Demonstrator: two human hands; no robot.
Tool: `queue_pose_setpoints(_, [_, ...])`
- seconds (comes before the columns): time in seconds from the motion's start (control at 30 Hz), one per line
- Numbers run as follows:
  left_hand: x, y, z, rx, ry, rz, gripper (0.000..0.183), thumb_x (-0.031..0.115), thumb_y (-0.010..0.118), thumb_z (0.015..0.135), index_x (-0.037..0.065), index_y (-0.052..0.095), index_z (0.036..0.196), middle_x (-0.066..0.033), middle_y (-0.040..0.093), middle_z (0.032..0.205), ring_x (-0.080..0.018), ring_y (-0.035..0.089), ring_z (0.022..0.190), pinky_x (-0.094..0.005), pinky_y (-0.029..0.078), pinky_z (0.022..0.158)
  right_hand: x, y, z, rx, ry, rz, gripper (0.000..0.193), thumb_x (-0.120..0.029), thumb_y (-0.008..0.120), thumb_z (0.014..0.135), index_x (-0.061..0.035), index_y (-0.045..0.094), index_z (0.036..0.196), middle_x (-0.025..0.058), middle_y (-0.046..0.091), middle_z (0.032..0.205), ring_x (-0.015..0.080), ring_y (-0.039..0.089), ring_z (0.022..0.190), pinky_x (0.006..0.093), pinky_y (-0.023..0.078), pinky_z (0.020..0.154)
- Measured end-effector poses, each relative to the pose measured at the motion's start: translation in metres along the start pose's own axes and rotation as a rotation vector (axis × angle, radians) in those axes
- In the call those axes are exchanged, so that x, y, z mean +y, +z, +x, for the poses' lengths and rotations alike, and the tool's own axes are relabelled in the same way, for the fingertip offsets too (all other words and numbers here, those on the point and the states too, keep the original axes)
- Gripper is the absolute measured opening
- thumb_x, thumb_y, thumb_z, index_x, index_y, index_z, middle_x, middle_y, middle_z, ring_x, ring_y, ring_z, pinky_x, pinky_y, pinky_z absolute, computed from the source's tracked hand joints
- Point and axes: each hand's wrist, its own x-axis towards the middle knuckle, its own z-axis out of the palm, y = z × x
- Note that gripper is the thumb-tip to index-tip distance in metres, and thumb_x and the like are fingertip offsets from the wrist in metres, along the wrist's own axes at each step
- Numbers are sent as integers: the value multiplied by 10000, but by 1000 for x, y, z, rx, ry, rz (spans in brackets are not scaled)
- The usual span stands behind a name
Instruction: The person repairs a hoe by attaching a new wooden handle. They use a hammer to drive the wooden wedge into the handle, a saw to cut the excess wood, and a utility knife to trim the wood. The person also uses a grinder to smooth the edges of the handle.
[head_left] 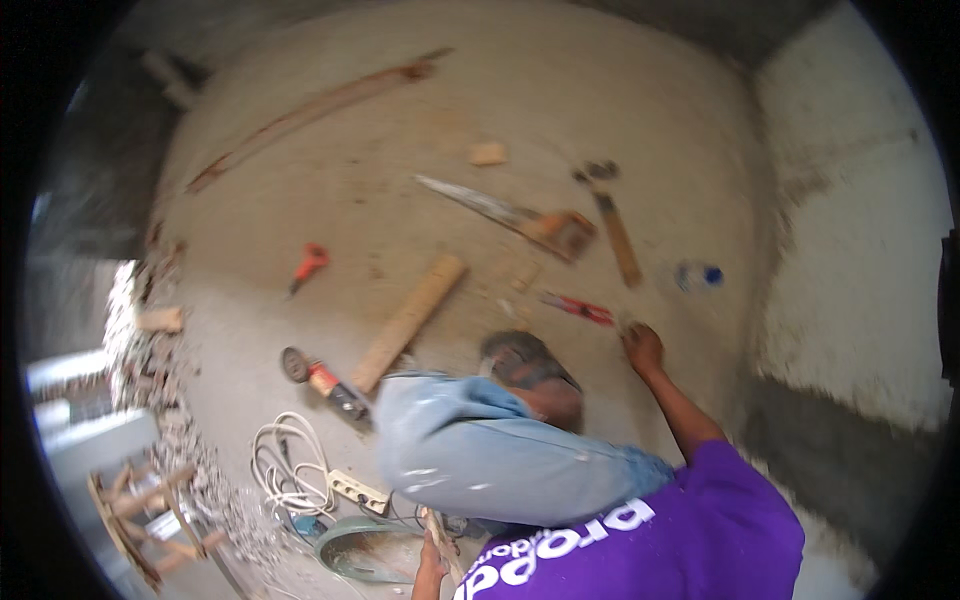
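Note:
My left hand [432, 568], low in the view, is closed around a pale strip of wood [440, 533] beside my bent leg. Out to the right, my right hand [643, 350] hovers by the floor with its fingers curled. A small pale blur shows at its fingertips, too smeared to name. Just left of that hand lies a red-handled tool [580, 308], perhaps pliers. A hammer [618, 235] with a wooden handle rests farther off, and a handsaw [515, 215] with an orange-brown handle is to its left.
A wooden board [410, 320] and an angle grinder [325, 383] lie left of my foot. Nearby are a red-handled tool [308, 265], a power strip [357, 492] with coiled cable, and a green basin [365, 548]. A bottle [698, 276] stands near the right wall; rubble [170, 400] lines the left.

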Motion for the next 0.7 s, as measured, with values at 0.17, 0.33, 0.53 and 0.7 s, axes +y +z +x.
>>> queue_pose_setpoints(0.17, [-1, -12, 21, -24, 125, -34, 625, 621, 323, 998, 63, 449, 1251, -126, 527, 851, -266, 521, 693, -422, 484, 646, -43, 14, 17, -143, -65, -6, 182, -217, 663, 838, -49, 677, 906, 158, 646, 905, 364, 632, 860, 444, 499, 760])
queue_pose_setpoints(0.33, [-15, -12, 47, -3, 153, -43, 638, 628, 309, 998, 61, 453, 1252, -132, 526, 847, -271, 529, 686, -437, 494, 626, -54, 4, 33, -332, -99, -207, 200, -216, 689, 791, -47, 636, 885, 161, 633, 909, 376, 632, 837, 466, 495, 711])
queue_pose_setpoints(0.53, [-21, -41, 70, -103, 194, -45, 665, 624, 281, 1004, 21, 473, 1208, -128, 558, 828, -292, 561, 687, -449, 497, 606, -109, -29, 79, -363, -190, -14, 239, -222, 693, 768, -33, 556, 820, 182, 629, 801, 393, 630, 784, 488, 472, 658])
queue_pose_setpoints(0.7, [-26, -30, 63, 22, 225, 163, 700, 548, 422, 997, -41, 372, 1371, -265, 562, 1172, -406, 603, 1007, -517, 515, 842, -174, -30, 143, -428, -464, 220, 229, -182, 662, 819, 18, 553, 835, 216, 583, 800, 385, 580, 761, 455, 446, 680])
